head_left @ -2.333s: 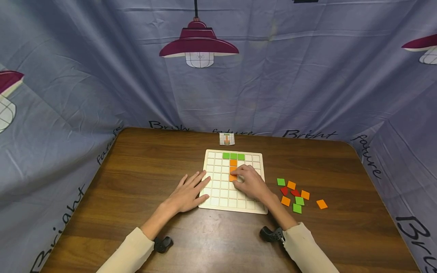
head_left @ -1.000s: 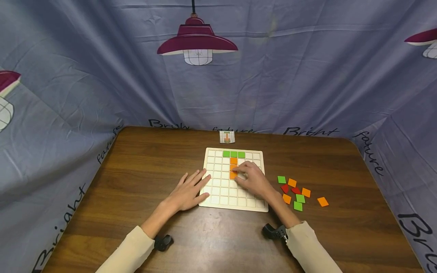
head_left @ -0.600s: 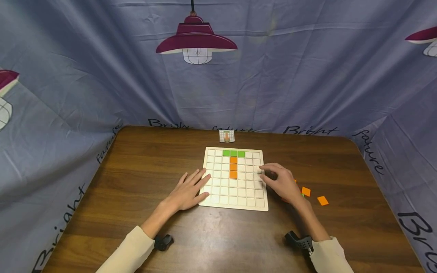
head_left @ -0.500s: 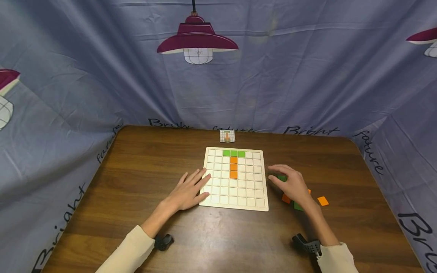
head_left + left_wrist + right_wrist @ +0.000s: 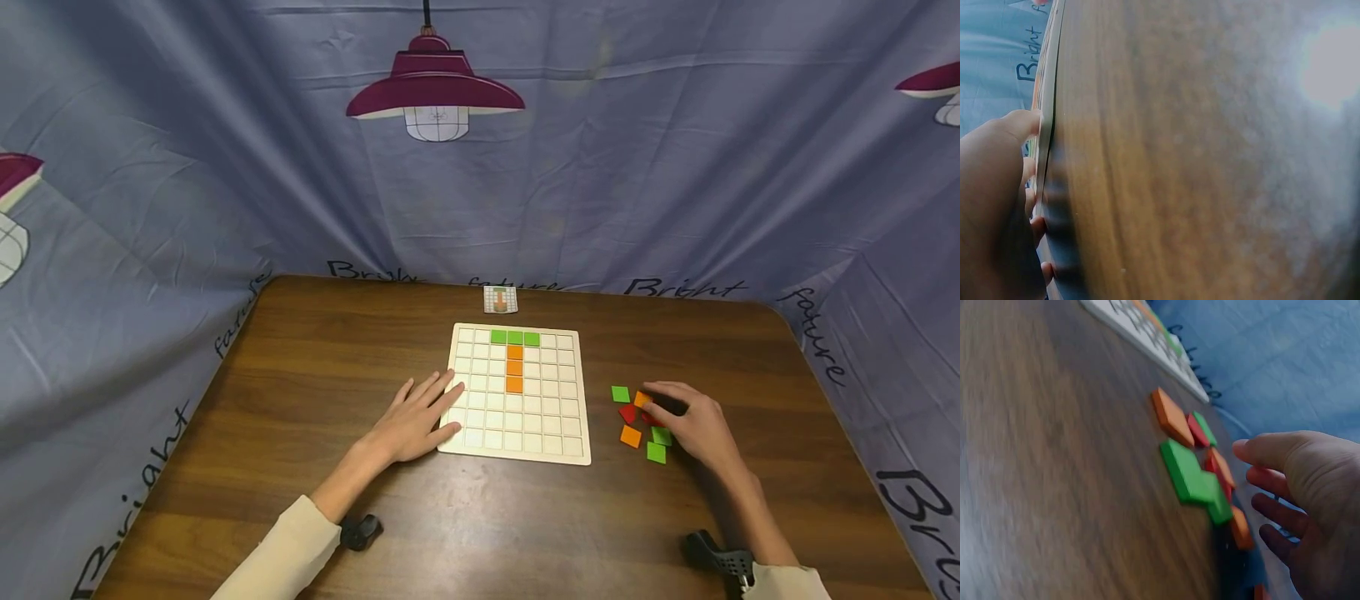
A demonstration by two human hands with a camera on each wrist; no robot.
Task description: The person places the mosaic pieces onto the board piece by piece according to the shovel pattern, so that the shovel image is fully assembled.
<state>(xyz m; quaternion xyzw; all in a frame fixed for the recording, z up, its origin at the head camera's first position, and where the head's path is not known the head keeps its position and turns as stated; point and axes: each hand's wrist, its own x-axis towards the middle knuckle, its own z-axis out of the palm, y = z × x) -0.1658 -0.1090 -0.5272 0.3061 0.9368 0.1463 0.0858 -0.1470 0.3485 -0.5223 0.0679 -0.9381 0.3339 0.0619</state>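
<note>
My left hand lies with fingers spread at the left edge of a pale wooden grid board; in the left wrist view its thumb touches the board's side. Three green tiles fill the middle of the board's top row, and three orange tiles run down in a column beneath the centre one. To the right, my right hand hovers over scattered loose tiles, thumb and fingers apart with nothing between them. Its fingertips overlap a loose orange tile. The right wrist view shows green tiles below the hand.
Other loose tiles lie right of the board: a green tile, a red tile and an orange tile. More orange ones are hidden under the hand in the head view. A small pattern card lies behind the board.
My right hand has left the lowest orange tile in the column and moved right, off the board, to above the loose tiles. The left hand has stayed in place.
</note>
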